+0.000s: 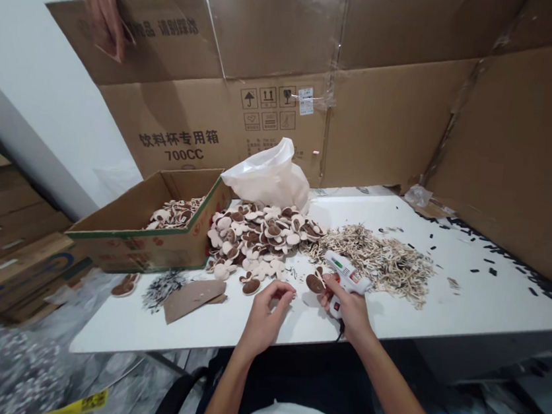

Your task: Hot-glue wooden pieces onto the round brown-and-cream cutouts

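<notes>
Glue gun (348, 272), likely light and stiff, is being held by its handle (335, 308) in the right grip (350, 312); whether the left grip (266, 319) holds anything can't be told.

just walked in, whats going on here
A person's right hand grips a white glue gun, with a brown oval piece right beside it. The left hand is curled nearby; whether it holds anything is unclear. Beyond them lie a pile of pale and brown pieces and a heap of thin strips.
</notes>
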The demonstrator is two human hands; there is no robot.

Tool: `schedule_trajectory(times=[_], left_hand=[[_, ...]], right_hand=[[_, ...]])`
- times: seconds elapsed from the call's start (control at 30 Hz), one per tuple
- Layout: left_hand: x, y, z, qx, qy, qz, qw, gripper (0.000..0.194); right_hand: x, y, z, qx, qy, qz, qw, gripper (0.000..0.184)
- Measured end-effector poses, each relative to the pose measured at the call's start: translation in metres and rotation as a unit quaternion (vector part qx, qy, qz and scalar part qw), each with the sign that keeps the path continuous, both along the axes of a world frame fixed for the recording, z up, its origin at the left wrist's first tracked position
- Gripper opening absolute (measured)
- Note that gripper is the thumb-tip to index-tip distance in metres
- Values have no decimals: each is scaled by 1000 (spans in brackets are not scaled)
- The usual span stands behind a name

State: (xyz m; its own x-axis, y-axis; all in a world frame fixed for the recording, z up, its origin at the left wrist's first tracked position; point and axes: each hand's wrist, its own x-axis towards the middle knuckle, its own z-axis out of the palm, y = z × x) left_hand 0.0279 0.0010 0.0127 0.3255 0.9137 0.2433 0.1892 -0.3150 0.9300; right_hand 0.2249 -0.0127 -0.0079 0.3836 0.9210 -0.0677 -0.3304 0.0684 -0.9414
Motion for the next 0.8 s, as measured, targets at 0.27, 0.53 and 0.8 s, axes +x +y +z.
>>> schedule_trajectory(times=[0.27,0.53,0.8], left_hand=[[0,-1,1,12,-9,-9,1000,20],[3,-7,9,62,26,-18,998,15],[3,-11,17,73,48,-69,994,20]], right_hand=[[-4,-3,5,15,-33,17,999,41],[-3,-3,5,24,-43,37,998,38],[-3,-2,0,33,-42,44,998,38]])
